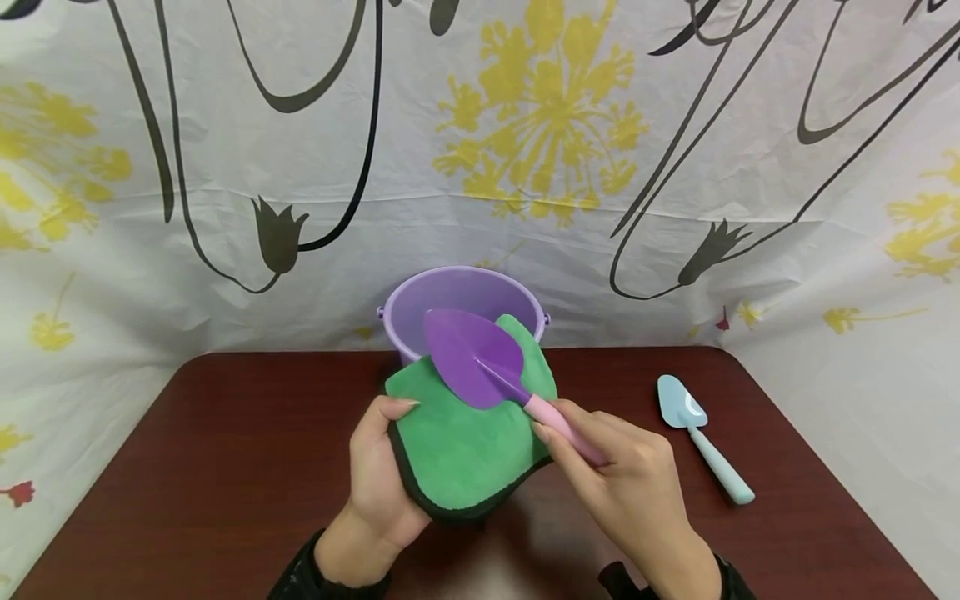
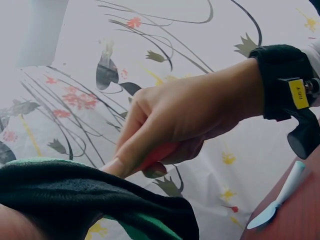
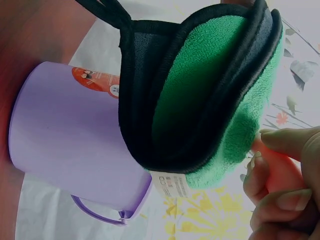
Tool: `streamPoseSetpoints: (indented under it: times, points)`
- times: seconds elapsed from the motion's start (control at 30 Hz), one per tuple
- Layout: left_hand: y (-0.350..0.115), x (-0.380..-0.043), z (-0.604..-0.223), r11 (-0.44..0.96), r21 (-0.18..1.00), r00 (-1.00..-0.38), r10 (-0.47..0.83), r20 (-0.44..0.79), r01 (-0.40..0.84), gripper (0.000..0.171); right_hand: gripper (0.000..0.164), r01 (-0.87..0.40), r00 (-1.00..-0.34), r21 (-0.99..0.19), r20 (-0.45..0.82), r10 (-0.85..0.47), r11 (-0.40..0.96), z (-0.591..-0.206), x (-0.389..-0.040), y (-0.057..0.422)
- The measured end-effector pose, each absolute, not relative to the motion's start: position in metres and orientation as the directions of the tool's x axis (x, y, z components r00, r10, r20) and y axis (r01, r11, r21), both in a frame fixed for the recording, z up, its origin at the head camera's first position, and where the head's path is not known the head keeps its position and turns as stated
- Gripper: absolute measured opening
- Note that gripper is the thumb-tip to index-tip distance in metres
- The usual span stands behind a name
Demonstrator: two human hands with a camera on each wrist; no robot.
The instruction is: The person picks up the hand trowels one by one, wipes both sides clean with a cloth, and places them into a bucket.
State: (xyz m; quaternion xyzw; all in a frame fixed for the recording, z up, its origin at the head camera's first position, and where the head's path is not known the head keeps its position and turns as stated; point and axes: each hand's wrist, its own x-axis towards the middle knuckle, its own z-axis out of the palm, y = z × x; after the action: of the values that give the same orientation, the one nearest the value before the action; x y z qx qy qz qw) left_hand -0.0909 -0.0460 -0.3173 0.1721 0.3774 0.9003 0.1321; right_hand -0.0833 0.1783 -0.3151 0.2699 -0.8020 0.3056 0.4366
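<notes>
A folded green cloth with a dark edge and dark underside is gripped by my left hand, thumb on top. In my right hand is a purple trowel, held by its pink handle. The trowel's blade lies over the upper part of the cloth, face up. From the right wrist view, the cloth shows its folds, a loop and a white label, and hides the blade. Behind both hands stands a lilac bucket, partly covered by the cloth and trowel.
A light blue trowel lies on the right side of the dark red-brown table. Behind the table hangs a white sheet with yellow flowers and dark tulip stems. The bucket's handle hangs on its side.
</notes>
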Motion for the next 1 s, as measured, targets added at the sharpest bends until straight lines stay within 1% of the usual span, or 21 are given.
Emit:
streamPoseSetpoints:
  times: [0.2, 0.4, 0.6, 0.7, 0.8, 0.9, 1.0]
  points:
    - [-0.051, -0.092, -0.316, -0.670, 0.739, -0.929, 0.313, 0.197, -0.069, 0.040, 0.018, -0.708, -0.504, -0.284, 0.845, -0.181, 0.646, -0.315, -0.082, 0.179]
    - [-0.058, -0.094, -0.315, -0.678, 0.735, -0.949, 0.238, 0.205, -0.011, 0.038, 0.017, -0.723, -0.501, -0.281, 0.843, -0.198, 0.632, -0.315, -0.084, 0.179]
    - [-0.071, -0.097, -0.311, -0.714, 0.699, -0.965, 0.162, 0.205, 0.029, 0.036, 0.018, -0.712, -0.522, -0.293, 0.829, -0.202, 0.639, -0.315, -0.083, 0.179]
    - [-0.078, -0.099, -0.309, -0.769, 0.638, -0.966, 0.137, 0.221, 0.037, 0.036, 0.018, -0.708, -0.529, -0.293, 0.823, -0.207, 0.642, -0.315, -0.082, 0.180]
    - [-0.086, -0.101, -0.310, -0.845, 0.534, -0.951, 0.135, 0.279, 0.037, 0.037, 0.018, -0.705, -0.537, -0.296, 0.817, -0.212, 0.645, -0.315, -0.082, 0.181]
    - [-0.093, -0.103, -0.311, -0.901, 0.435, -0.931, 0.151, 0.334, 0.009, 0.039, 0.016, -0.700, -0.549, -0.302, 0.807, -0.217, 0.647, -0.314, -0.081, 0.182]
    - [-0.098, -0.104, -0.310, -0.922, 0.387, -0.923, 0.153, 0.353, -0.005, 0.041, 0.015, -0.690, -0.566, -0.308, 0.794, -0.223, 0.655, -0.313, -0.080, 0.182]
